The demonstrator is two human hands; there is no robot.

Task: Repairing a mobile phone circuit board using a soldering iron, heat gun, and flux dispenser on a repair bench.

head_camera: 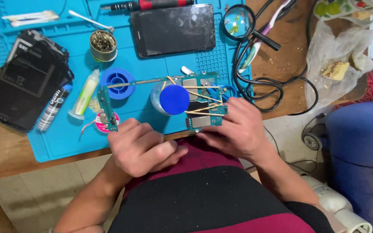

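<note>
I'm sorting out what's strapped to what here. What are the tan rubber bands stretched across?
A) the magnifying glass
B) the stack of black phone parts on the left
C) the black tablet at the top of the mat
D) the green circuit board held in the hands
D: the rubber bands cross the green circuit board, whose right end the right hand holds and whose left end the left hand holds.

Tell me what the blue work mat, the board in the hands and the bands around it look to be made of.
Work mat: likely silicone or rubber, matte blue with moulded ridges and compartments. Circuit board: teal laminate with grey metal shields, held by both the left hand and right hand. Bands: probably rubber, thin, tan, stretched.
</note>
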